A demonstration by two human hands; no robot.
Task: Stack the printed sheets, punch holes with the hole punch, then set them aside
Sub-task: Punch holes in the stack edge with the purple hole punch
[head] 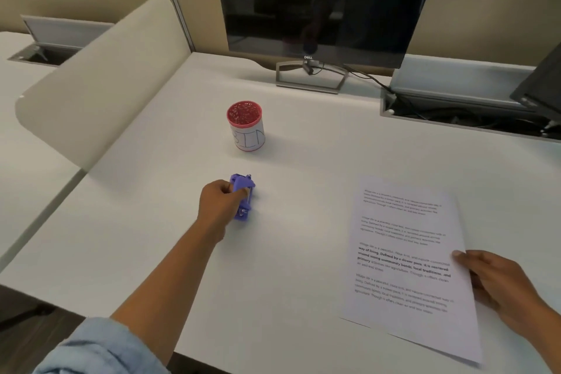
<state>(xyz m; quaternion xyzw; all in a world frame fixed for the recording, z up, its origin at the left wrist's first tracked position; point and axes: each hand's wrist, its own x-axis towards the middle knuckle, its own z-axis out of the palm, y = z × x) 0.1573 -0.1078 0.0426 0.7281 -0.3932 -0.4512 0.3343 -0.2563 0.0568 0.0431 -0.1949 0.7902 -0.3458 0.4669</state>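
Observation:
A small purple hole punch (243,196) lies on the white desk (288,222) near its middle. My left hand (220,202) reaches out and closes its fingers around the punch's left side. To the right, printed sheets (403,264) lie flat as one stack with black text facing up. My right hand (498,285) grips the stack's right edge, thumb on top of the paper, fingers under it.
A red-rimmed cup labelled "BIN" (246,127) stands behind the punch, holding paper bits. A dark monitor (321,6) on a stand sits at the back. A cable tray (467,118) is at the back right. A beige partition (100,82) borders the left side.

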